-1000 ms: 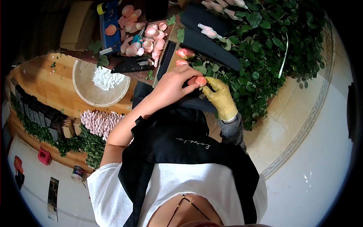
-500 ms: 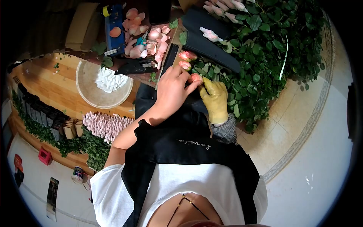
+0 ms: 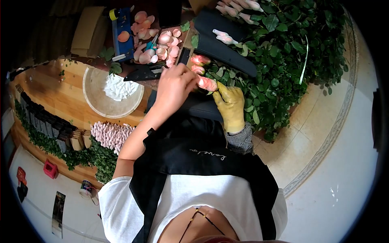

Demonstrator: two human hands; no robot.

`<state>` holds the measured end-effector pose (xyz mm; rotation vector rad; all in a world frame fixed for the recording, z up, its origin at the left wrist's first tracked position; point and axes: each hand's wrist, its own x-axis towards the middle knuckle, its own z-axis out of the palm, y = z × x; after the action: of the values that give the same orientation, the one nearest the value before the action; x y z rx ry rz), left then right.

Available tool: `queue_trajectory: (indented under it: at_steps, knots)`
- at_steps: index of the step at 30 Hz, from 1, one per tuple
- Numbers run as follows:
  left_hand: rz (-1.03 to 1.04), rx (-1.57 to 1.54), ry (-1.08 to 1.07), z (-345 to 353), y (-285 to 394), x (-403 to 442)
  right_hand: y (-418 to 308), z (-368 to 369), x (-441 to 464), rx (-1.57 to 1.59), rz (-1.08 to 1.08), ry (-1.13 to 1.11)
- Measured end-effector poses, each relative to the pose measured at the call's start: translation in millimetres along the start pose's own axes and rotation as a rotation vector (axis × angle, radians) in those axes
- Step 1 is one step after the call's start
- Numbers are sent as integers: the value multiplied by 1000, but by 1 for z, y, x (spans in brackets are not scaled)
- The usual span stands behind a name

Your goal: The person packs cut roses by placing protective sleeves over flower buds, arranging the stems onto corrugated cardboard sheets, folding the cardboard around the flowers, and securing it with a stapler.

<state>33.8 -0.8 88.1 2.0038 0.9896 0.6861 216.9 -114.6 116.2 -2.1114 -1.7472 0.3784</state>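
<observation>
A pink rose (image 3: 208,84) lies sideways between my hands, its bloom pointing left. My right hand (image 3: 229,103), in a yellow glove, is closed at the base of the bloom, the stem mostly hidden. My bare left hand (image 3: 176,86) is just left of the bloom, fingers curled toward its tip; whatever they pinch, if anything, is hidden and slightly blurred. Beyond it lie another two pink roses (image 3: 200,60) against a black padded support (image 3: 227,42). Loose pink petals (image 3: 165,38) are heaped on the bench.
White sleeve-like pieces (image 3: 119,88) fill part of a round basin (image 3: 93,97) at left. Leafy stems (image 3: 271,73) pile up on the right. Net-covered buds (image 3: 225,37) rest on the black support. A blue tool (image 3: 121,34) lies on the bench.
My left hand has drawn back to the left from the rose, uncovering more of its bloom. My gloved right hand has stayed in nearly the same place.
</observation>
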Motion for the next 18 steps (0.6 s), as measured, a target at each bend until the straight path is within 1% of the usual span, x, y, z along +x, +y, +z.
queue_trajectory:
  at_steps: [2,3,4,6,8,9,12,14,16,18]
  knots:
    - [-99,164,86,-9,-6,5,0,-1,1,-23,-19,-25]
    - [-141,284,177,-13,-7,7,0,-1,1,-46,-37,-50]
    - [-167,301,206,-16,-11,9,1,0,1,-46,-34,-47]
    - [-310,63,87,-24,-4,10,2,1,0,-54,-86,-32]
    - [-58,-68,77,-18,7,13,-1,-1,3,-68,-99,-38]
    - [9,-77,7,-13,13,11,-2,-3,4,-83,-115,-45]
    - [40,11,-123,6,27,4,3,0,1,-104,-135,-53]
    - [15,23,-100,19,31,3,3,0,1,-108,-141,-41]
    - [41,40,-2,21,38,3,2,-1,1,-109,-143,-37]
    - [76,53,5,22,38,1,1,0,2,-140,-120,-41]
